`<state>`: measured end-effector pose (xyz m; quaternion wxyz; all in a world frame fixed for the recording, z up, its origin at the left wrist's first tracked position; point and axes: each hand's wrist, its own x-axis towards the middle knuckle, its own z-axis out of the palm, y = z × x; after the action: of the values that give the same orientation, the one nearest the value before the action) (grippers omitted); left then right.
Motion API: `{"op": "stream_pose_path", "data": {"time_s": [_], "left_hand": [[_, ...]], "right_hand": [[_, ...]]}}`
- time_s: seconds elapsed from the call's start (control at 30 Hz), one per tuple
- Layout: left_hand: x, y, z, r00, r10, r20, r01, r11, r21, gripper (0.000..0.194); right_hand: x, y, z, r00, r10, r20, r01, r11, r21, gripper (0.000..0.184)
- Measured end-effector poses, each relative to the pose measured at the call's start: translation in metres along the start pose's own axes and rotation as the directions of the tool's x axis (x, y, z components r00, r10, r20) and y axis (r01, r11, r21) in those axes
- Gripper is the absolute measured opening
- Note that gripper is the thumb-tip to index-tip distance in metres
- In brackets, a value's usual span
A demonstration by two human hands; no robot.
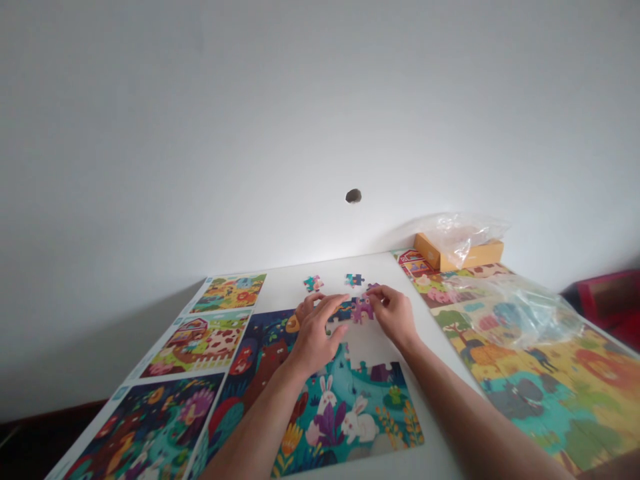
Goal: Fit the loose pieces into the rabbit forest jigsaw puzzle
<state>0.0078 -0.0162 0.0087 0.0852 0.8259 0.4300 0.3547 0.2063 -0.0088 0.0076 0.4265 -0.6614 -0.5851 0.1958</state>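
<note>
A partly built jigsaw puzzle [320,407] with rabbits and a bear lies on the white table [440,353] in front of me. My left hand [315,327] rests on its upper edge, fingers spread and pressing down. My right hand [395,313] pinches a purple puzzle piece [361,309] against that edge, next to the left fingertips. Two loose pieces, a pink and teal piece [313,284] and a blue piece [354,280], lie just beyond the hands.
Three picture cards [200,340] lie in a column at the left. A large finished puzzle [525,347] covers the right side, with clear plastic bags [520,307] on it. An orange box [440,252] stands against the white wall, which has a small dark hole [353,196].
</note>
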Motion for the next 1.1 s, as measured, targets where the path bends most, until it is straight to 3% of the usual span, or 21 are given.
{"op": "stream_pose_path", "data": {"time_s": [0.1,0.23,0.37,0.57,1.1], "left_hand": [[0.000,-0.003,0.001,0.999,-0.023,-0.036,0.024,1.000,0.019,0.049],[0.000,-0.004,0.000,0.999,-0.025,-0.040,0.027,0.999,0.030,0.047],[0.001,0.001,-0.003,1.000,-0.001,0.028,0.000,1.000,0.025,0.037],[0.002,0.008,-0.003,0.987,0.011,0.161,-0.022,0.997,0.069,0.018],[0.002,0.005,0.002,0.984,-0.011,0.179,-0.008,0.994,0.107,0.009]], "right_hand": [[0.001,0.002,-0.003,0.999,0.040,-0.033,-0.041,0.998,-0.038,0.027],[0.000,0.000,-0.002,0.999,0.025,0.045,-0.021,0.996,-0.092,0.021],[-0.004,-0.004,-0.001,0.989,0.005,0.150,0.019,0.987,-0.161,0.014],[-0.006,-0.009,-0.003,0.979,0.003,0.204,0.048,0.969,-0.244,0.013],[-0.005,-0.007,-0.001,0.976,0.018,0.219,0.052,0.950,-0.308,0.012]]}}
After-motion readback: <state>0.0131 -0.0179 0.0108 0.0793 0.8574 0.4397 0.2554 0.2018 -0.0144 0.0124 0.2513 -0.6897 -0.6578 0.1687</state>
